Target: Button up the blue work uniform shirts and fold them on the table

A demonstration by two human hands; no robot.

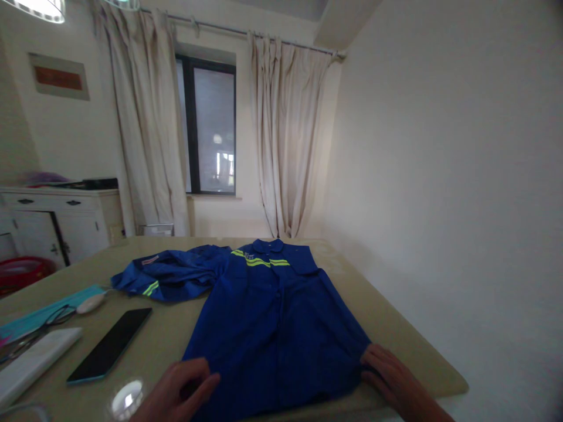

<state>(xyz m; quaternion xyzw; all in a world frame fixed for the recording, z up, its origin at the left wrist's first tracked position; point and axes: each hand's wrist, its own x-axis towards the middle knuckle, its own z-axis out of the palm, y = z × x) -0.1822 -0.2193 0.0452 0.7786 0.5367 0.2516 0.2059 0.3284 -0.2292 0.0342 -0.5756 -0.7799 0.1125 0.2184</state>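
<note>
A blue work jacket [264,328] with yellow-green reflective stripes lies front up on the table, collar at the far end. Its sleeve on the left [176,274] stretches out, rumpled; on the right no outstretched sleeve shows. At the lower left edge of the jacket is my left hand [178,387], fingers loosely curled and thumb apart, with nothing visible between them. My right hand [391,375] closes its fingers and thumb on the jacket's lower right corner. The fingertips there are partly hidden by the hand.
To the left on the table [409,346] lie a dark phone [109,346], a white box-like object [37,360], a blue face mask [53,313] and a white oval object [91,302]. A wall [461,205] runs along the right side. Curtains [288,135] hang beyond.
</note>
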